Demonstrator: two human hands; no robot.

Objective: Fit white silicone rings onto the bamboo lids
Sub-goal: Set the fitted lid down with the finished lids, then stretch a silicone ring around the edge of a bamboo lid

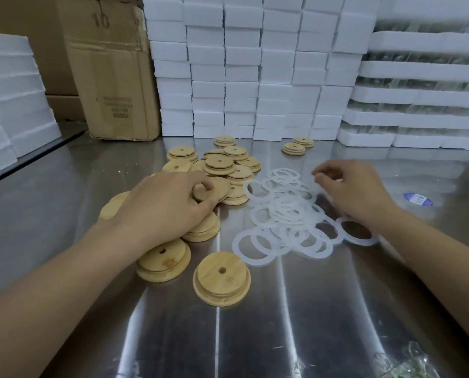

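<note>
Left hand (159, 205): grip closed on one round pale bamboo lid (211, 190), thumb and forefinger at its rim, at the near edge of the heap of bamboo lids (222, 163) on the shiny steel bench (282, 323). Right hand (356, 192) hovers over the loose pile of flat white silicone rings (282, 216) just beside the heap, grip drawn narrow (whether it holds a ring I cannot tell). Best practice, I judge: pinch off a single ring, since they overlap and may cling, turn the lid stepped side up, then work the ring evenly round the step until it seats flat and untwisted.
</note>
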